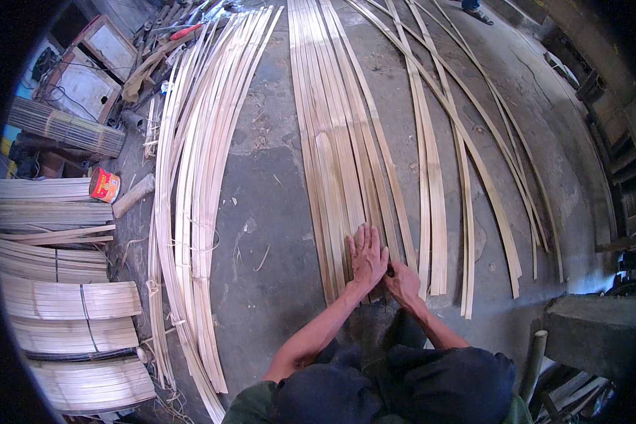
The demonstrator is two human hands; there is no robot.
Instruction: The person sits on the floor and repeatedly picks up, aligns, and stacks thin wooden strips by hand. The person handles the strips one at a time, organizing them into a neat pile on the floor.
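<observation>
A worn grey concrete floor (261,198) fills the middle of the frame, with bound bundles of bamboo slats (77,300) and a red tin (106,185) at the left, and loose crossing strips (434,191) at the right. From upper centre to lower centre runs a row of pale bamboo strips (339,141), its near end under the left hand (366,263), laid flat with fingers extended. Just beside it, the right hand (403,284) is curled at a small dark object (391,269), though whether it pinches this I cannot tell.
</observation>
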